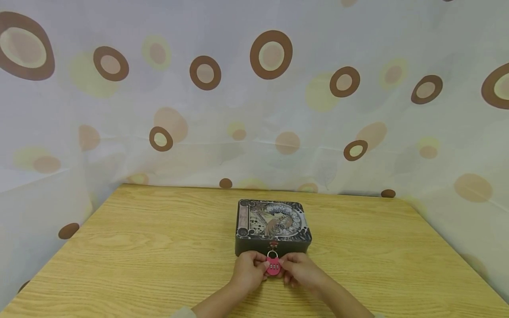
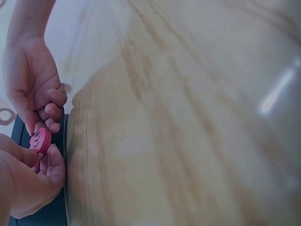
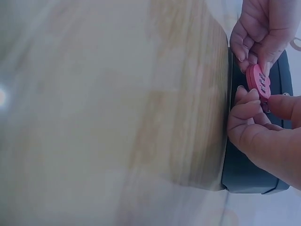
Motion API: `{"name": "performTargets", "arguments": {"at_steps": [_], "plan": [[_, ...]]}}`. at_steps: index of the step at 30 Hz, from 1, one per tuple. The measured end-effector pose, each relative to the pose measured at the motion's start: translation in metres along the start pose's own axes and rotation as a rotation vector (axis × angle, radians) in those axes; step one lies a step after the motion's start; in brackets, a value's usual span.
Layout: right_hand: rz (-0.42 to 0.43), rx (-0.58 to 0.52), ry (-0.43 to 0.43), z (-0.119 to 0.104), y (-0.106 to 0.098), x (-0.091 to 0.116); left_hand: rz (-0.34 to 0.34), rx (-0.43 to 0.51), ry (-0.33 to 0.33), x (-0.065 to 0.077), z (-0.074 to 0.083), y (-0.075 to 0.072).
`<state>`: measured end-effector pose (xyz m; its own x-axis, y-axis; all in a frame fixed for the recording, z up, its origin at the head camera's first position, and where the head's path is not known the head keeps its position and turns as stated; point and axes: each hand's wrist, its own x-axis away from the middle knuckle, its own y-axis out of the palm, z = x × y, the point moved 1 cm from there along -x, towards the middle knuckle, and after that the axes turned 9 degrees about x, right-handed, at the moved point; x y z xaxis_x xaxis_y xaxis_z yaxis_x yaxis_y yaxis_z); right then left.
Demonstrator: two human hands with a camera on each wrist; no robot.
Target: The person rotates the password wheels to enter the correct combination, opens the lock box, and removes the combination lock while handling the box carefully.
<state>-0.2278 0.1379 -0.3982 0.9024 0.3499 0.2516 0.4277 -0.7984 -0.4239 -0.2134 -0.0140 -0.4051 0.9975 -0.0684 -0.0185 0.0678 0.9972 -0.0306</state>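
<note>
A pink combination padlock (image 1: 273, 266) with several number dials hangs at the front of a dark metal box (image 1: 273, 221) with an ornate printed lid. Its shackle (image 1: 272, 253) loops up at the red clasp (image 1: 273, 244). My left hand (image 1: 249, 270) pinches the padlock's left side, thumb close by the dials. From the other side my right hand (image 1: 301, 269) pinches the body between thumb and fingers. In the left wrist view both hands meet at the padlock (image 2: 41, 140) before the box's dark side. The right wrist view shows the dials on the padlock's face (image 3: 259, 81).
The box stands on a wood-grain table (image 1: 159, 247), its lid down. Behind and beside the table hangs a pale curtain (image 1: 238, 106) with brown and yellow circles.
</note>
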Motion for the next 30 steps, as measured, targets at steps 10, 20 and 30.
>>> {"name": "performTargets", "arguments": {"at_steps": [10, 20, 30], "plan": [[-0.026, 0.021, -0.048, 0.0005, -0.0007, -0.0003, 0.008, -0.012, -0.021, -0.0004, -0.0003, 0.0001], [0.005, 0.045, -0.065, -0.0001, 0.0048, -0.0002, 0.01, -0.031, 0.009, -0.0011, -0.0024, -0.0003], [-0.008, 0.065, -0.039, -0.0024, 0.005, 0.0006, 0.012, -0.049, 0.018, -0.0008, -0.0002, 0.0009]]}}
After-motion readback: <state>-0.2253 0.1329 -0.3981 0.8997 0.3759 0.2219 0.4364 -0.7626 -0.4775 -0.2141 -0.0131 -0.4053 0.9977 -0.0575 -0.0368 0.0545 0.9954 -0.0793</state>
